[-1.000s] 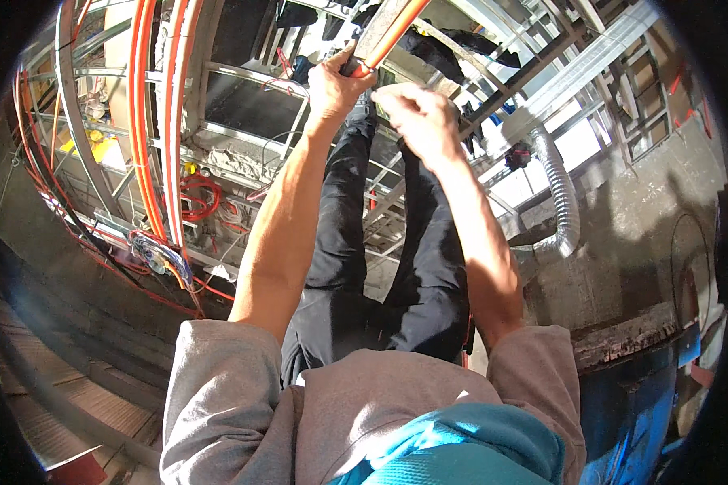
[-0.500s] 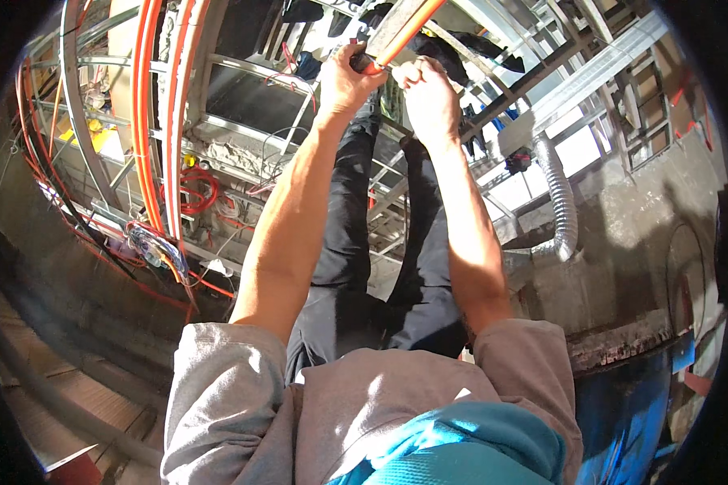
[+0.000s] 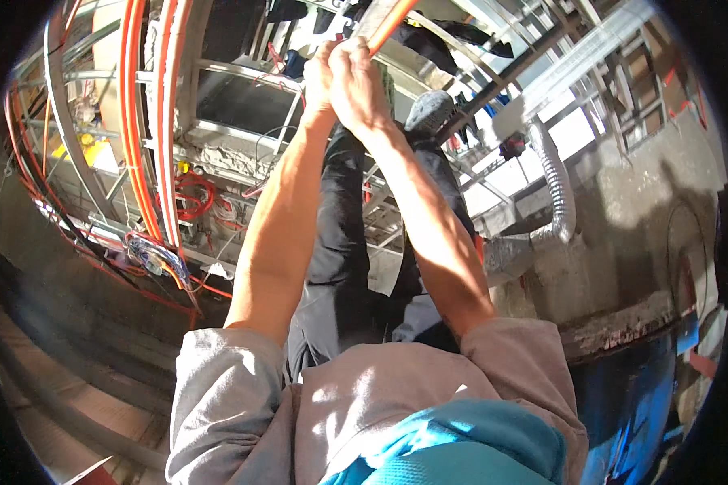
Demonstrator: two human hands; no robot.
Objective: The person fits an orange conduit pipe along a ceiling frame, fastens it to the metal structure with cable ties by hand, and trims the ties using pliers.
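Observation:
An orange conduit (image 3: 394,24) slants down from the top edge to my two hands, which are together at the top centre. My right hand (image 3: 356,85) is closed over its lower end, fingers wrapped and knuckles up. Pressed against it on the left is my left hand (image 3: 319,85), also closed, with its fingers mostly hidden. What the left hand grips cannot be made out; a small bit of red shows just above it. Both bare forearms reach up over my dark trousers (image 3: 336,218).
Orange and white conduits (image 3: 129,105) run upright on the left, beside metal framing and a coil of red cable (image 3: 194,198). A ribbed silver duct (image 3: 556,182) hangs at the right by a concrete wall (image 3: 623,210). A blue surface (image 3: 627,412) lies lower right.
My right hand has moved left and closed over the orange conduit beside my left hand. The dark object seen in my left hand before is now hidden. My view has shifted slightly.

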